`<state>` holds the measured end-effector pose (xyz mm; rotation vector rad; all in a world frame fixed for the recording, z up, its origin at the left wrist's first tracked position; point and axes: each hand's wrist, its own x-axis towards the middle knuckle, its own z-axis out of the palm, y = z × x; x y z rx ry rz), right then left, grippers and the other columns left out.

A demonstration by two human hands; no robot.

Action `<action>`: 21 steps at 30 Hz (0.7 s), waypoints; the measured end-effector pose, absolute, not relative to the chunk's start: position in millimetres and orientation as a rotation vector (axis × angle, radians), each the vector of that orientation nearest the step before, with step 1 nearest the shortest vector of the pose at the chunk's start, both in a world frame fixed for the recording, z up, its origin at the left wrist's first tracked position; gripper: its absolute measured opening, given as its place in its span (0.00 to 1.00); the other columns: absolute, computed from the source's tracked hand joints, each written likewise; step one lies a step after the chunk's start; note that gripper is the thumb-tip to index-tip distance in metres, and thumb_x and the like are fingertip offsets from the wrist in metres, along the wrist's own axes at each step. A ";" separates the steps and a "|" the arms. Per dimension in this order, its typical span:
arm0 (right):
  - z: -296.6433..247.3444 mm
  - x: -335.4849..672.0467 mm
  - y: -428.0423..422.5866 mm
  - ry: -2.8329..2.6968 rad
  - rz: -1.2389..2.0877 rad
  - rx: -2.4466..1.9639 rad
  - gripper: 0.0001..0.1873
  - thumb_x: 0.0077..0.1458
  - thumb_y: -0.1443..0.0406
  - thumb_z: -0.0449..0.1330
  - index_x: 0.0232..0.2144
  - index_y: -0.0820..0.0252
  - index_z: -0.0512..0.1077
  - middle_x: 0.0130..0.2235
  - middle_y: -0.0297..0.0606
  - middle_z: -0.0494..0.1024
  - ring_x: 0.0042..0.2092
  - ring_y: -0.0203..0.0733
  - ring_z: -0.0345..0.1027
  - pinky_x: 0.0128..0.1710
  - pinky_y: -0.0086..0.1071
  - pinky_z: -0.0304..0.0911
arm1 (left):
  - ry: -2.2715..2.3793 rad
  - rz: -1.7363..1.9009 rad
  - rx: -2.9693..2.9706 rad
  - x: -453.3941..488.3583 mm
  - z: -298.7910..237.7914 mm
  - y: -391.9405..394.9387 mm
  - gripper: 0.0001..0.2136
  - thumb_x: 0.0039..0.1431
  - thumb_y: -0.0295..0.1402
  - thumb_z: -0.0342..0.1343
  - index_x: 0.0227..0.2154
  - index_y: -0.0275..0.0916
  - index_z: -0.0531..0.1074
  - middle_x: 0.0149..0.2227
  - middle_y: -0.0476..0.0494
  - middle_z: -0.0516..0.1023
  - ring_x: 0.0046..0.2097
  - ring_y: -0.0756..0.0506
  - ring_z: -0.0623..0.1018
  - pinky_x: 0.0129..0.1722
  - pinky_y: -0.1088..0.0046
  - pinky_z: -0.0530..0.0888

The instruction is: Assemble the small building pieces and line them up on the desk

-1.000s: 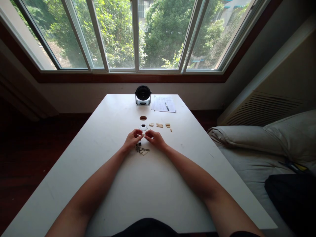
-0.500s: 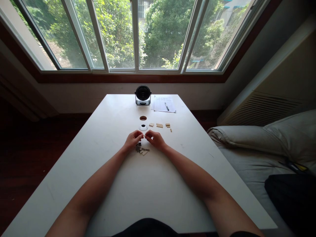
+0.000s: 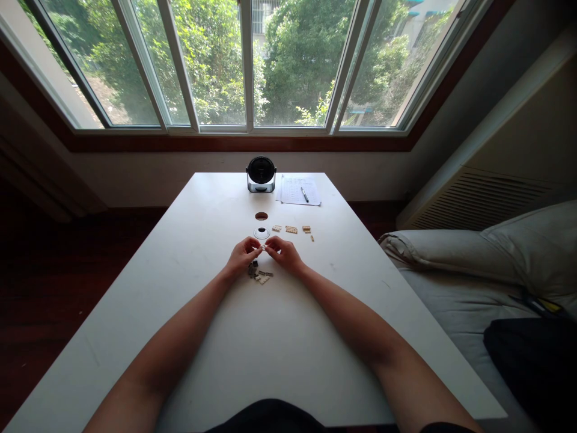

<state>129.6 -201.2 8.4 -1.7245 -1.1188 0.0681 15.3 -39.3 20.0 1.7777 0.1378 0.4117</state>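
Okay, left hand [image 3: 243, 255] and right hand [image 3: 285, 254] sit close together over the white tabletop [image 3: 189, 313], fingers curled in, both pinching one tiny pale plastic brick [image 3: 262, 247] between them; exact grip too small to tell. A loose heap of small grey and tan bricks [image 3: 256, 272] lies just below the hands, at about 6 o'clock from the pinch. At about 1 to 2 o'clock, a short row of tan plates [image 3: 291, 229] lies near the hands but apart from them, with one small tan piece [image 3: 312, 239] a bit further out. At 12 o'clock sit a round white disc with a dark centre [image 3: 261, 233] and, past it, a small round brown piece [image 3: 261, 216]. Near the far edge of the tabletop, also at 12 o'clock, stands a round black device [image 3: 261, 174], with a sheet of paper [image 3: 297, 190] just beside it and a pen [image 3: 305, 194] lying on the sheet. A pillow [image 3: 451, 255] lies on a bed off the tabletop at 3 o'clock; a window [image 3: 247, 66] fills the view beyond.
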 end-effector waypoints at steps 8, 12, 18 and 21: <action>10.7 127.9 -201.4 -1.143 0.093 -1.729 0.09 0.60 0.57 0.60 0.35 0.56 0.74 0.31 0.33 0.78 0.32 0.37 0.69 0.34 0.30 0.64 | 0.166 0.408 1.804 15.7 16.8 -38.7 0.14 0.54 0.45 0.62 0.33 0.38 0.73 0.26 0.51 0.72 0.26 0.51 0.70 0.25 0.76 0.66; 14.2 127.0 -202.0 -1.135 0.073 -1.717 0.09 0.60 0.58 0.59 0.34 0.57 0.74 0.31 0.34 0.78 0.32 0.37 0.69 0.34 0.30 0.64 | 0.150 0.426 1.805 16.2 19.4 -39.6 0.14 0.58 0.46 0.58 0.33 0.39 0.73 0.33 0.47 0.77 0.31 0.49 0.74 0.32 0.73 0.71; 15.0 125.8 -202.0 -1.159 0.047 -1.680 0.08 0.60 0.59 0.59 0.34 0.57 0.74 0.32 0.34 0.78 0.33 0.37 0.70 0.35 0.30 0.65 | 0.115 0.397 1.802 16.5 21.0 -39.3 0.12 0.59 0.44 0.56 0.34 0.39 0.73 0.34 0.46 0.78 0.32 0.49 0.75 0.34 0.72 0.72; 14.7 125.5 -201.8 -1.154 0.035 -1.682 0.09 0.61 0.58 0.59 0.34 0.57 0.74 0.32 0.34 0.79 0.33 0.37 0.71 0.34 0.30 0.66 | 0.110 0.381 1.799 16.2 21.7 -39.6 0.12 0.59 0.44 0.57 0.34 0.39 0.73 0.34 0.46 0.77 0.33 0.49 0.75 0.34 0.72 0.72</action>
